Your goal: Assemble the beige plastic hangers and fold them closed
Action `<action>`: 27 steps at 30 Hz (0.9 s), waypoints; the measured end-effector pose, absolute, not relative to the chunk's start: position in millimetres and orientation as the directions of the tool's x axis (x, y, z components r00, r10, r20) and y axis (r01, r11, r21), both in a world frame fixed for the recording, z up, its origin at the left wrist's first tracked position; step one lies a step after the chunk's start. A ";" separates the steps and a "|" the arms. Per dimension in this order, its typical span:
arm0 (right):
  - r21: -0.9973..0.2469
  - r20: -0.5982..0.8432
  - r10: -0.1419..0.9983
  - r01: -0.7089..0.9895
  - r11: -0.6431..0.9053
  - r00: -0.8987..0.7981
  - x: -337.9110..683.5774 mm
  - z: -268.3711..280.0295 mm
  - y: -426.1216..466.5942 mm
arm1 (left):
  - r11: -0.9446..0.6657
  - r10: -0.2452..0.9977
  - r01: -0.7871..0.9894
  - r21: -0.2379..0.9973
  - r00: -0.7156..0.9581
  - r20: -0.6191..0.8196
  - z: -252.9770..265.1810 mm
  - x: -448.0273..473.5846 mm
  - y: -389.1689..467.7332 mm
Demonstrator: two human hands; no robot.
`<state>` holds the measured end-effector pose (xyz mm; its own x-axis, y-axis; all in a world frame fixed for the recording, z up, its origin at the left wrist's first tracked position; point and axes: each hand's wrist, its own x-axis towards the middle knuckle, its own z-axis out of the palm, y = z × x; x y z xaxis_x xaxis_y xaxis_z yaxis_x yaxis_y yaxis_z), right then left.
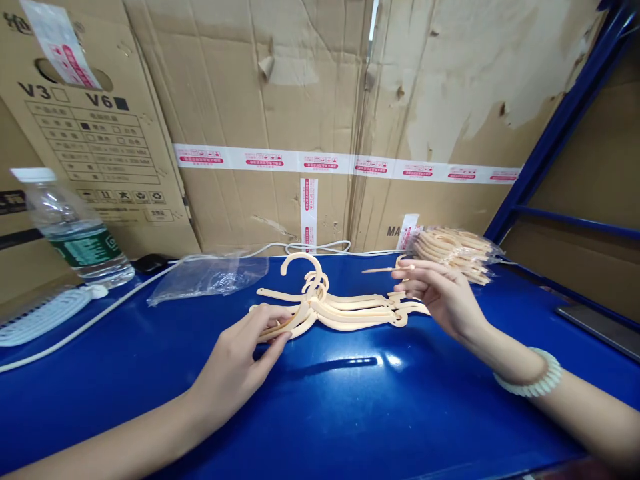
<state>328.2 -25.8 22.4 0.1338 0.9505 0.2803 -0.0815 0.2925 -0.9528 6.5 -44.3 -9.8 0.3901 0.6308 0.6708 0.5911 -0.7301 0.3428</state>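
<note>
Several beige plastic clothes hangers [357,321] lie together in a small pile on the blue table [320,413], their hooks pointing away from me. My left hand [230,357] is closed on the left arm of the top clothes hanger [299,313], with thumb and fingers pinching it. Over the right end of the pile, my right hand [445,290] is raised and closed. Between its fingertips is a thin beige strip [376,271], pointing left and seen nearly edge-on. Its far end is hidden by the fingers.
Bagged beige hangers [453,247] lie behind my right hand. A flat clear plastic bag [210,277], a white cable [115,308], a water bottle [83,233] and a white handheld object [45,317] are on the left. Cardboard [260,100] stands behind; a dark flat device [603,330] lies right.
</note>
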 end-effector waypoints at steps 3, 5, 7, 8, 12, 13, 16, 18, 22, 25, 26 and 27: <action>-0.974 0.118 0.989 -0.184 0.133 0.088 323.3 17.2 -27.3 | -0.719 0.640 0.599 0.352 0.375 0.671 -10.1 7.4 -43.6; -0.979 0.059 0.995 -0.192 0.073 0.079 322.3 13.2 -26.7 | -0.713 0.652 0.596 0.370 0.368 0.663 -10.1 7.5 -43.5; -0.973 0.046 0.997 -0.222 0.059 0.063 322.2 10.4 -26.2 | -0.712 0.657 0.587 0.385 0.365 0.660 -10.4 7.1 -43.3; -0.967 0.048 0.997 -0.248 0.062 0.059 322.5 9.8 -26.0 | -0.713 0.659 0.581 0.393 0.363 0.658 -10.7 6.7 -43.0; -0.956 -0.002 1.000 -0.295 -0.003 -0.004 324.7 10.8 -24.9 | -0.720 0.660 0.559 0.411 0.366 0.656 -12.1 5.5 -41.2; -0.958 -0.019 0.999 -0.287 -0.026 -0.029 325.1 11.0 -24.8 | -0.721 0.658 0.562 0.407 0.370 0.655 -12.3 5.5 -40.8; -0.966 -0.017 0.994 -0.255 -0.043 -0.106 325.1 9.8 -25.3 | -0.724 0.652 0.569 0.390 0.383 0.654 -12.1 6.0 -40.5; -0.970 0.000 0.986 -0.241 -0.040 -0.167 324.4 8.1 -25.8 | -0.725 0.655 0.568 0.390 0.392 0.646 -11.6 6.5 -40.7; -0.977 -0.004 0.973 -0.205 -0.053 -0.231 323.4 7.3 -26.5 | -0.723 0.657 0.578 0.377 0.409 0.633 -10.6 6.2 -41.3; -0.987 -0.045 0.981 -0.140 -0.072 -0.190 323.6 10.0 -27.3 | -0.722 0.657 0.586 0.367 0.416 0.629 -10.5 5.1 -41.6; -0.989 -0.060 0.982 -0.119 -0.082 -0.179 324.0 11.2 -27.5 | -0.723 0.656 0.588 0.363 0.418 0.629 -10.5 4.8 -41.6; -0.991 -0.070 0.982 -0.100 -0.089 -0.175 324.4 12.2 -27.7 | -0.722 0.656 0.591 0.359 0.419 0.628 -10.5 4.6 -41.6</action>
